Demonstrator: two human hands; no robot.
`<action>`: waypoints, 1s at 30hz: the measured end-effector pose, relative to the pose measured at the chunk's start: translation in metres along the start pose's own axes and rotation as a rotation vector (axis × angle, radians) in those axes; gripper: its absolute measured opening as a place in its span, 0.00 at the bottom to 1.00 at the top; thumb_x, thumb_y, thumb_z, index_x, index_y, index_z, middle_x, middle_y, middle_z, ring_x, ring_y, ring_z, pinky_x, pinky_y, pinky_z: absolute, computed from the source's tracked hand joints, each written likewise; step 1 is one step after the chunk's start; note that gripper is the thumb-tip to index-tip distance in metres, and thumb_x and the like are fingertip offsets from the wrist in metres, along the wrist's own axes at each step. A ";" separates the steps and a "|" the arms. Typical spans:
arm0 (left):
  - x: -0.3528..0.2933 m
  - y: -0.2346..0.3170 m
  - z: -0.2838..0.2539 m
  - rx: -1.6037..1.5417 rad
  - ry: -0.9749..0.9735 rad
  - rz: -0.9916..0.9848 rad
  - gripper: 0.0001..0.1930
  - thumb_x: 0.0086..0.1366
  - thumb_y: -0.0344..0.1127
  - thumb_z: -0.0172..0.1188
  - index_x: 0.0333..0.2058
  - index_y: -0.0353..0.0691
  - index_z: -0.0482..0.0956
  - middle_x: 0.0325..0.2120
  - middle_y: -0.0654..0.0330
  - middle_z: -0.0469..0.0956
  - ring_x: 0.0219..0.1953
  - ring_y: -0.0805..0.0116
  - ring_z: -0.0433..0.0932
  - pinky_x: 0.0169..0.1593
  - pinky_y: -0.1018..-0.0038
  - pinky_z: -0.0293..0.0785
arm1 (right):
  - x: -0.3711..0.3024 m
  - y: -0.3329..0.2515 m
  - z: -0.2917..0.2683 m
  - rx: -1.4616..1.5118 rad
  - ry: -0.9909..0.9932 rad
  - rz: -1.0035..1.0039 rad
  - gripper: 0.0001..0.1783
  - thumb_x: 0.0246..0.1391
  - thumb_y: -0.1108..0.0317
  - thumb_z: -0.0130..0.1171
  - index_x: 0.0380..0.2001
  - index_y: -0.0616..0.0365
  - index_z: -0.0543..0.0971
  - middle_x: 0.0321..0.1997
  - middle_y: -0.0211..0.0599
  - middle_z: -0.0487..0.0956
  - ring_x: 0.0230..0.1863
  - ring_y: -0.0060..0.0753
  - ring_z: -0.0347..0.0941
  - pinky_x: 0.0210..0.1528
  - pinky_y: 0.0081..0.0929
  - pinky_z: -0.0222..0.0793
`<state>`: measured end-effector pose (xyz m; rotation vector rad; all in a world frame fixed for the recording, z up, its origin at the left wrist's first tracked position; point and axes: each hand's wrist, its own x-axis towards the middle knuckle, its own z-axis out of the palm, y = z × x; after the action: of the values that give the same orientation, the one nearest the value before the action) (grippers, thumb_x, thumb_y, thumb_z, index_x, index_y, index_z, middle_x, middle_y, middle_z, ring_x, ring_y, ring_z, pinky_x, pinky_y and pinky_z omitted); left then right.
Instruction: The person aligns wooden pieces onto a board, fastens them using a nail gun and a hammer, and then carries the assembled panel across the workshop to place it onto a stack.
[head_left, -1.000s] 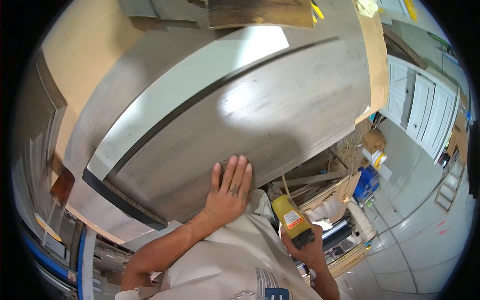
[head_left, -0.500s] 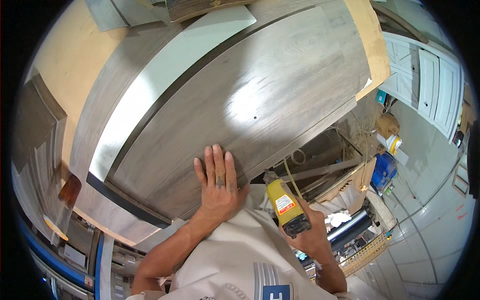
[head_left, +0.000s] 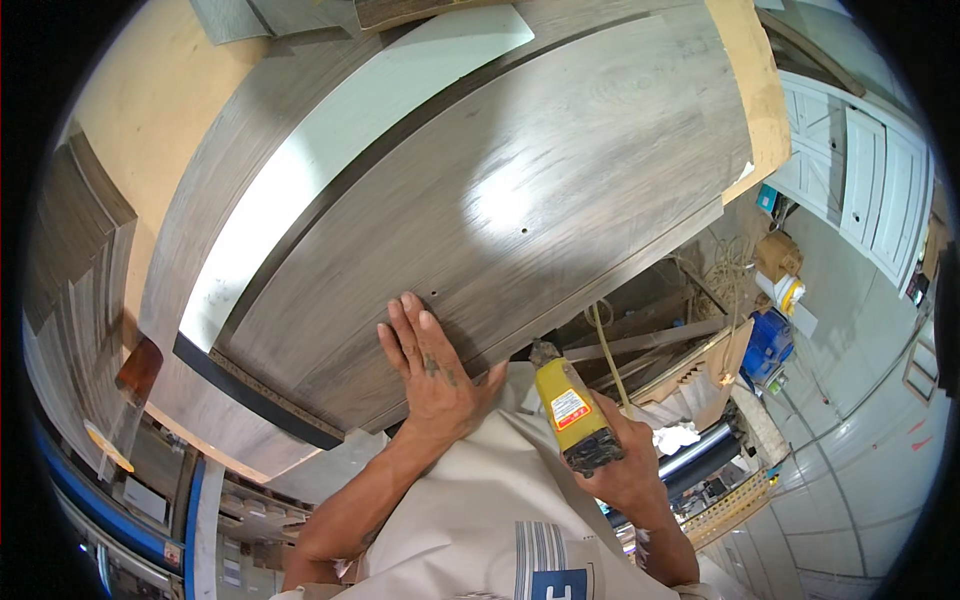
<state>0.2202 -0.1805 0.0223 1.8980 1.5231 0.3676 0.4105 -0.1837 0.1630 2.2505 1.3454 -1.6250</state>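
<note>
My left hand [head_left: 430, 375] rests palm down near the front edge of a grey wood-grain panel [head_left: 330, 270], fingers stretched out and thumb apart. A small dark hole [head_left: 434, 293] shows just beyond its fingertips, and another hole [head_left: 525, 231] lies farther right in the panel. Low beside the panel's front edge, my right hand [head_left: 625, 465] is wrapped around a yellow and black power drill [head_left: 568, 405]. The drill's dark front end points toward the panel edge; I cannot make out a bit at its tip.
A pale glossy strip [head_left: 300, 160] and a dark-edged board [head_left: 260, 400] lie beyond and left of the panel. Stacked boards [head_left: 80, 230] stand at far left. To the right are a cluttered wooden frame [head_left: 690, 400], a blue machine [head_left: 768, 345] and white cabinet doors [head_left: 865, 170].
My left hand has tilted and drawn slightly back to the left, so the nearer hole now shows beyond its fingers. The drill stays in my right hand, nearly still. The view has shifted slightly.
</note>
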 end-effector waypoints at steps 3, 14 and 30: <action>-0.001 -0.001 0.000 0.006 -0.057 -0.032 0.72 0.38 0.41 0.79 0.65 0.29 0.24 0.65 0.27 0.33 0.69 0.32 0.29 0.66 0.40 0.23 | 0.001 0.000 0.001 -0.026 0.012 0.003 0.40 0.32 0.69 0.73 0.53 0.61 0.70 0.37 0.49 0.81 0.37 0.49 0.81 0.39 0.34 0.76; 0.010 0.008 -0.015 -0.004 -0.089 -0.008 0.60 0.50 0.45 0.71 0.67 0.30 0.33 0.66 0.31 0.35 0.70 0.34 0.33 0.66 0.40 0.27 | 0.000 -0.023 -0.027 0.040 0.157 0.010 0.30 0.42 0.70 0.68 0.50 0.62 0.72 0.33 0.45 0.80 0.30 0.45 0.80 0.33 0.30 0.75; 0.305 0.111 0.038 0.160 0.238 0.203 0.34 0.62 0.39 0.61 0.61 0.28 0.59 0.57 0.44 0.65 0.59 0.47 0.63 0.62 0.55 0.56 | 0.061 0.073 -0.159 0.275 0.483 0.151 0.18 0.47 0.67 0.69 0.40 0.63 0.77 0.30 0.38 0.81 0.32 0.29 0.80 0.35 0.27 0.73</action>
<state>0.4117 0.0836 0.0105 2.2086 1.5521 0.5963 0.5809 -0.1122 0.1542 2.9687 1.0308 -1.3380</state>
